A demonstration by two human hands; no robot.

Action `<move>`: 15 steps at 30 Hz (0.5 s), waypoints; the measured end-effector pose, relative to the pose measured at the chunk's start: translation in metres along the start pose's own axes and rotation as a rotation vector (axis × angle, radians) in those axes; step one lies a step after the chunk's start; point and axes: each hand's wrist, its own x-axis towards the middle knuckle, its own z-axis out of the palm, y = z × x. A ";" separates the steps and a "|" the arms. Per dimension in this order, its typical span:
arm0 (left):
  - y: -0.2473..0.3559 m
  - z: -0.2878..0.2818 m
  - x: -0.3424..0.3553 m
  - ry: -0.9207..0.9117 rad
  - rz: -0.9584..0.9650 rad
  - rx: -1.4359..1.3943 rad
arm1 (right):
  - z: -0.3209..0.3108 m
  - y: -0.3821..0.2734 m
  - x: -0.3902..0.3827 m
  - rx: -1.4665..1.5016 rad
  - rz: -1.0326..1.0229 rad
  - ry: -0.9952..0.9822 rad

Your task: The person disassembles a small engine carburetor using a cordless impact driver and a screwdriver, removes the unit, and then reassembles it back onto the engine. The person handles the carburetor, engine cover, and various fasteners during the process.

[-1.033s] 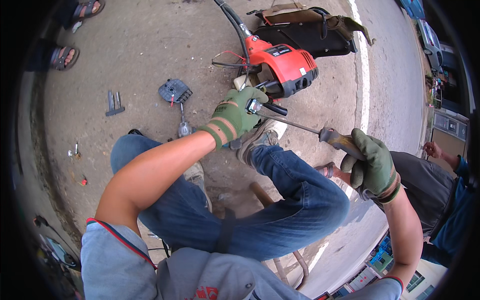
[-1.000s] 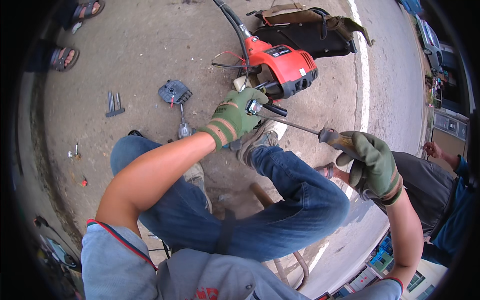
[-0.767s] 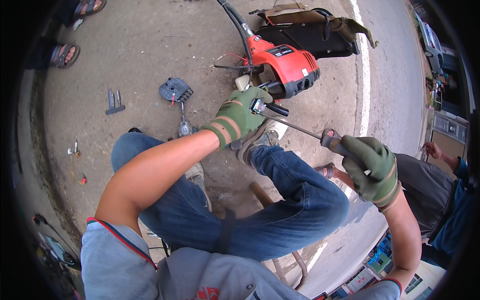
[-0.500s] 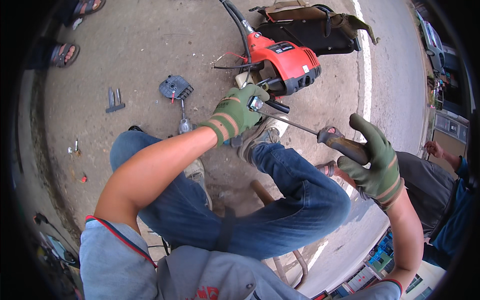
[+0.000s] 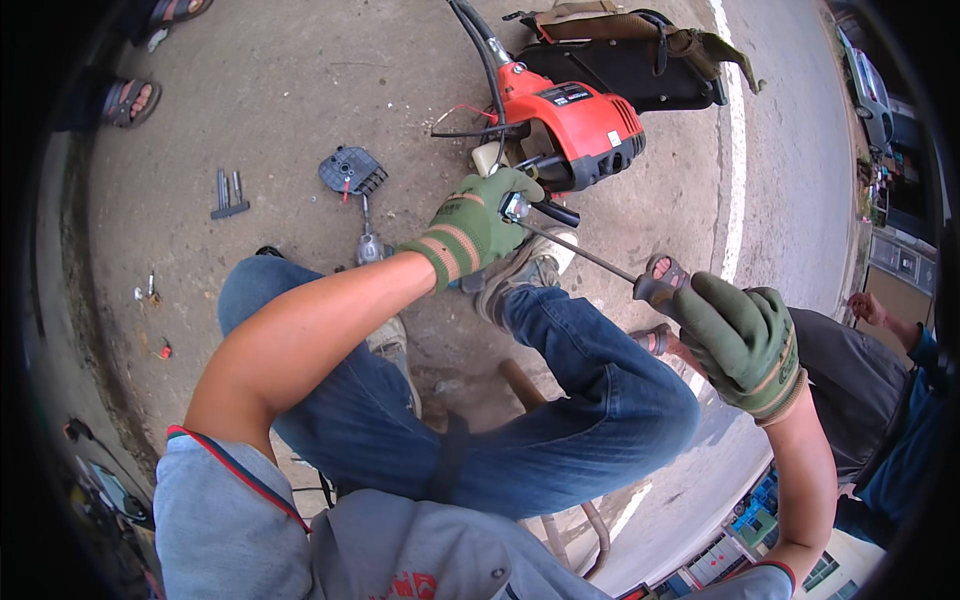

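Note:
My left hand (image 5: 466,225), in a green glove, is closed on a small silver-and-black part (image 5: 515,208) beside the opened underside of a red engine unit (image 5: 575,135) with hoses and wires. My gloved right hand (image 5: 737,343) is closed over the handle of a long screwdriver (image 5: 587,254), whose thin shaft runs up left to the small part; the exact tip is hard to make out. Just beyond my left fingers are a pale plastic piece (image 5: 488,157) and a black tube (image 5: 557,212).
On the concrete lie a grey cover (image 5: 345,175), T-handled tools (image 5: 229,208) and small parts (image 5: 153,292). A black backpack frame (image 5: 640,75) lies behind the engine. A person's sandalled foot (image 5: 131,103) is at upper left; another person (image 5: 866,305) sits at right, by the road with parked cars.
My right hand has shifted on the screwdriver handle, fingers loosening half a second ago and now wrapped over it again. My left hand stays at the engine.

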 end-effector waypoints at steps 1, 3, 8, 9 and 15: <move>0.002 -0.002 0.000 -0.007 0.002 0.003 | -0.004 -0.006 0.003 0.063 0.102 -0.038; -0.001 -0.004 -0.001 0.004 0.033 0.002 | -0.011 -0.017 0.008 0.188 0.306 -0.114; -0.008 -0.002 -0.005 0.019 0.032 -0.008 | 0.002 -0.029 0.011 0.263 0.481 -0.032; -0.007 -0.002 -0.003 0.015 0.006 0.011 | 0.007 -0.010 0.006 -0.086 0.094 0.020; 0.001 -0.001 -0.001 0.016 0.044 -0.022 | 0.002 0.000 0.008 -0.837 -0.722 0.041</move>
